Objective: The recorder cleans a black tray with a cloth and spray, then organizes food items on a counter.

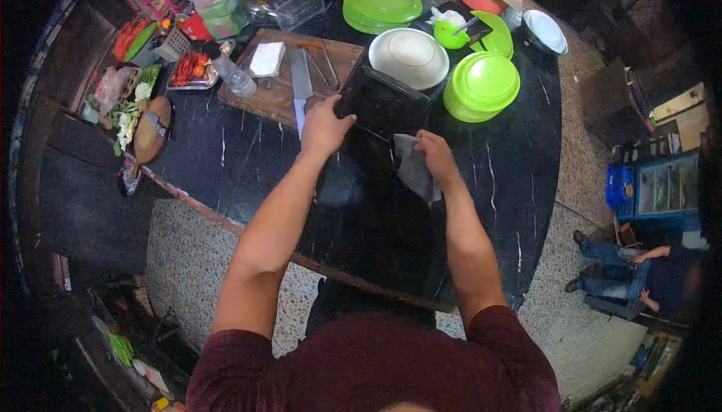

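My left hand (327, 124) grips the left side of a dark rectangular object (383, 102), perhaps a box or tray, with thumb and forefinger at its near corner. Its dark surface blends into the black table, so its exact shape is hard to tell. In my right hand (437, 155) is a grey cloth (414, 166), pinched at the top and hanging by the object's near right corner. A broad-bladed knife (300, 79) lies left of the object on a wooden cutting board (254, 93), beside metal tongs (327, 68) and a stack of white napkins (267, 59).
Behind the object sits a white bowl (409, 58). Stacked light-green plates (482, 88) stand to the right, larger green plates (382, 6) farther back. A clear bottle (234, 76) and a tray of tomatoes and chillies (193, 69) are left. Someone sits (626, 276) far right.
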Tool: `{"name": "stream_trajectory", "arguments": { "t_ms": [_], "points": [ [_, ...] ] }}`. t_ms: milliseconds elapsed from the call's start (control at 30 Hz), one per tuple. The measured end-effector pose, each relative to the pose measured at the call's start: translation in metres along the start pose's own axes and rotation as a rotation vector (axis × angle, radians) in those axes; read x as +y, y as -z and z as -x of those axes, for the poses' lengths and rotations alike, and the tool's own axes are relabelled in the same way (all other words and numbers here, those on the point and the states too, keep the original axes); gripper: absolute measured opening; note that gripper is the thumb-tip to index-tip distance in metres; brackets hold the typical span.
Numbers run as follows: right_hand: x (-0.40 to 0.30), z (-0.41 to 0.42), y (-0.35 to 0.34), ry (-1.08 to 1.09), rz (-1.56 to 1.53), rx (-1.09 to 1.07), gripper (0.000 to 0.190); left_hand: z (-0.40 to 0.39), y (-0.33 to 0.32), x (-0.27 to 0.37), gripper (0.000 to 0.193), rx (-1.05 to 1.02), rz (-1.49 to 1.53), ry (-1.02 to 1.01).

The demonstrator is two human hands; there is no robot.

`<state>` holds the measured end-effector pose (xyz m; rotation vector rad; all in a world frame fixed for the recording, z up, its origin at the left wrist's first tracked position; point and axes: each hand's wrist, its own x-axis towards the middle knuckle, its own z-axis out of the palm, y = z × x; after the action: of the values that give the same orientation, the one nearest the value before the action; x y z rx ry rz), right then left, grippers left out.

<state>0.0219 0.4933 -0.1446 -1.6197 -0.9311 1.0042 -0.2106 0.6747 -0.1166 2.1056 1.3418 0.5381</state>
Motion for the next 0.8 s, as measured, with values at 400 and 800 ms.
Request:
{"name": "stream_trajectory", "arguments": {
  "t_ms": [400, 800],
  "points": [
    [-0.008, 0.011, 0.009, 0.087, 0.17, 0.005, 0.025, -0.025, 0.022, 0.013, 0.056, -0.081, 0.206, 0.123],
    [0.004, 0.057, 0.081, 0.207, 0.433, 0.387, 0.032, 0.078, 0.025, 0.071, 0.025, -0.192, 1.371, 0.413]
  ]
}}
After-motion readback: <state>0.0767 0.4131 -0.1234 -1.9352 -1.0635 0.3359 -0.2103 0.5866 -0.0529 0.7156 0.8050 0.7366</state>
